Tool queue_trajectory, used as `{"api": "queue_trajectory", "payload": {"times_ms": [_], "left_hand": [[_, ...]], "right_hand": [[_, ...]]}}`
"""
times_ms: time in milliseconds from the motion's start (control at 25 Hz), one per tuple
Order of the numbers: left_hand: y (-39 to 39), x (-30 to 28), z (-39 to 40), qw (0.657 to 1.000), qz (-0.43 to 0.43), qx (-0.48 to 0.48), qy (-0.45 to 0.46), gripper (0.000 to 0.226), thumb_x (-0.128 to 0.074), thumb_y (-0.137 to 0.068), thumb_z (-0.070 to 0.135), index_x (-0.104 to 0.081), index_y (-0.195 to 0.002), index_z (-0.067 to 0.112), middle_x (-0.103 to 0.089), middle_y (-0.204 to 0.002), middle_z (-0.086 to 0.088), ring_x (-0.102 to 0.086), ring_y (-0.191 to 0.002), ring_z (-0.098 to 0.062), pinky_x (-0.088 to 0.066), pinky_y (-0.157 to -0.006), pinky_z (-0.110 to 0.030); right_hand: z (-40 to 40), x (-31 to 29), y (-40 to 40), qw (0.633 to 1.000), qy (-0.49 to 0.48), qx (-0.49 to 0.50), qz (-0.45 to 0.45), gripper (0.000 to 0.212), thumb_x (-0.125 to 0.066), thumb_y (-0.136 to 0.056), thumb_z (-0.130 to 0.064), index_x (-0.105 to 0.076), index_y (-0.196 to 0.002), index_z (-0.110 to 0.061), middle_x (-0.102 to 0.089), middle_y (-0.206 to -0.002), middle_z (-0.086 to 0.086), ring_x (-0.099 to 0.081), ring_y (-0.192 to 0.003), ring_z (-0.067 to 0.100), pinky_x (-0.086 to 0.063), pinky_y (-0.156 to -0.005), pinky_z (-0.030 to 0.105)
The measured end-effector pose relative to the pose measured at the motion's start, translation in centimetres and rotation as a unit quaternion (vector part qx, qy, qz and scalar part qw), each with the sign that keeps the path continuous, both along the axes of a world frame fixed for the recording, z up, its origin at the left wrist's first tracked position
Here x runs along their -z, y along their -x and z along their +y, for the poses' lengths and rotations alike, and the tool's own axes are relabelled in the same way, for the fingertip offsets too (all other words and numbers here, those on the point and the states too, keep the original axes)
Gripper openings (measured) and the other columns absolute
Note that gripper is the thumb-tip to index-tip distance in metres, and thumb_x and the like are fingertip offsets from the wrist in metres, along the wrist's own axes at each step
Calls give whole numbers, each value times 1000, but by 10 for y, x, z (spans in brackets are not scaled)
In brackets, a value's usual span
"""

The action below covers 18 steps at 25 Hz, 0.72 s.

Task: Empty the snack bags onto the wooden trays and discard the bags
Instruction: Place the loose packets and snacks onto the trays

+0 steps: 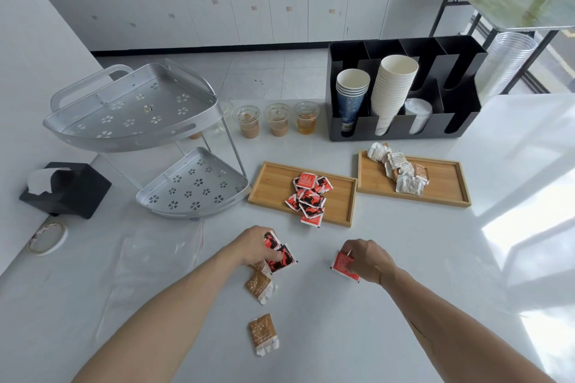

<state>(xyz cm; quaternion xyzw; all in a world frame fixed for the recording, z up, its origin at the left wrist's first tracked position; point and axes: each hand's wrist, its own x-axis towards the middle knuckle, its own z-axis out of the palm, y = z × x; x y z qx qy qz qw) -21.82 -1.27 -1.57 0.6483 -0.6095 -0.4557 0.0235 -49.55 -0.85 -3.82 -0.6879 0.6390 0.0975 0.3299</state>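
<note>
Left hand (259, 246) was closed over two red packets (280, 253) on the white table (435, 258); a single red packet (342, 266) was pinched by the right hand (368, 260). Stray-gathering was judged the step in hand. Next, a carry to the near wooden tray (270, 186) was called for; brown packets (259, 284) lay loose, the clear bag (155, 255) undiscarded.

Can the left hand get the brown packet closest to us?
Probably yes. The nearest brown packet lies alone on the table, with nothing over it. But the left hand is already on red packets, so it would likely need to let go first.
</note>
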Motion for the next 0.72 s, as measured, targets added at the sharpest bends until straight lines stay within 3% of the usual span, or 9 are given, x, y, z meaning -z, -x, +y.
{"api": "queue_trajectory", "payload": {"times_ms": [240, 400, 480, 600, 720], "left_hand": [[8, -15, -51, 997, -63, 39, 5, 33, -54, -93, 19, -48, -125, 9, -63, -114, -14, -58, -95, -25, -48, -83, -38], [11, -23, -96, 993, -103, 50, 23, 16, -37, -95, 14, -47, -106, 8, -51, -99, -13, -44, -85, -23, -34, -73, -33], [8, -20, -119, 990, -123, 54, 40, 17, -40, -94, 10, -51, -107, 6, -50, -104, -10, -47, -90, -22, -34, -75, -30], [2, -11, -150, 989, -127, 60, 55, 44, -56, -87, 6, -50, -131, 12, -58, -122, -11, -55, -102, -25, -40, -78, -27], [1, -1, -174, 986, -129, 78, 72, 49, -69, -82, 11, -55, -128, 15, -59, -128, -9, -57, -112, -25, -44, -87, -29]], "right_hand": [[-49, -22, 8, 999, 43, 11, 6, 32, -54, -86, -16, -67, -113, -28, -71, -105, 7, -66, -89, 27, -46, -67, 29], [-87, -25, 9, 998, 65, 15, 11, 29, -54, -85, -13, -70, -104, -28, -72, -98, 6, -65, -81, 25, -43, -62, 29], [-106, -23, 6, 997, 75, 6, 14, 31, -53, -85, -10, -72, -103, -26, -72, -98, 7, -67, -86, 27, -46, -60, 30], [-130, -19, -2, 996, 83, -2, 17, 35, -52, -87, -10, -71, -112, -27, -73, -102, 4, -67, -89, 26, -53, -64, 33], [-149, -10, -8, 995, 97, 14, 17, 31, -56, -89, -16, -71, -112, -30, -74, -101, 2, -67, -88, 24, -59, -68, 36]]}}
